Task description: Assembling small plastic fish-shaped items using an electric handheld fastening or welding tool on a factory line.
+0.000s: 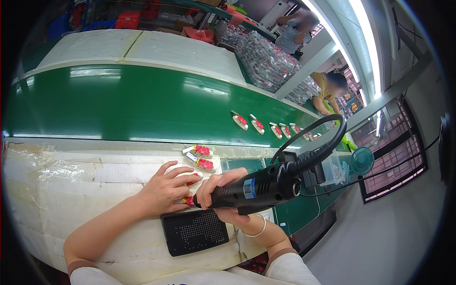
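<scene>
My right hand [222, 189] wraps round a thick black electric screwdriver [263, 190], held almost level with its cable end to the right. The tool's front end meets a small red-and-yellow piece [189, 201] that the fingers of my left hand [164, 192] hold on the table. Another red piece [194, 179] lies partly under the left fingers. Just beyond them rest two red-and-white pieces with silver ends, one farther piece [203, 151] and one nearer piece [204, 164]. Close below both hands is a black tray [172, 243] dotted with small screws.
A green conveyor belt [142, 104] crosses beyond the table, carrying several red-and-white pieces [240, 121] on its right part. The screwdriver's thick cable [343, 130] loops at the right, near a small green fan [362, 160]. Wrapped goods [266, 59] are heaped behind; two people [327, 90] are farther off.
</scene>
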Available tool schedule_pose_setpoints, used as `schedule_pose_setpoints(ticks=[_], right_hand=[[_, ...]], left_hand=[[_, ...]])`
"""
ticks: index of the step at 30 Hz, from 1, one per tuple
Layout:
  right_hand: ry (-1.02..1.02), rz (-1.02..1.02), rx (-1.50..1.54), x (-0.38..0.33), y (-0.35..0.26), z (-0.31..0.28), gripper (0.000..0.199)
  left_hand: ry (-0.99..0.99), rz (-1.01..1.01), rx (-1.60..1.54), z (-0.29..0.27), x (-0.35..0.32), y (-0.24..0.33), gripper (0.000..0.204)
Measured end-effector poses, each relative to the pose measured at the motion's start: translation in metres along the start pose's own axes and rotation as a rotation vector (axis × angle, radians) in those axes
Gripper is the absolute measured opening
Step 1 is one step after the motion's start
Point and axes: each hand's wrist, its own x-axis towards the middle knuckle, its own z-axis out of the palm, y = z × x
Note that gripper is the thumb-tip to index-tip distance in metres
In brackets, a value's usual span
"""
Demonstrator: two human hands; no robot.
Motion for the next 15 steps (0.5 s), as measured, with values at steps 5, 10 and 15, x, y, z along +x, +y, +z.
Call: schedule_pose_setpoints(ticks=[5, 10, 15], right_hand=[[0.009, -0.021, 0.002, -0.0018, 0.0025, 0.0006, 0.077], [0.021, 0.013, 0.010, -0.0016, -0.0011, 0.0016, 0.076], [0.019, -0.003, -0.018, -0.0008, -0.0010, 0.0013, 0.076]], left_hand=[[0.010, 0.007, 0.005, 0.0011, -0.0005, 0.0002, 0.019], [0.011, 0.001, -0.014, -0.0004, -0.0008, 0.0008, 0.020], [0.000, -0.011, -0.048, -0.0013, -0.0008, 0.0002, 0.020]])
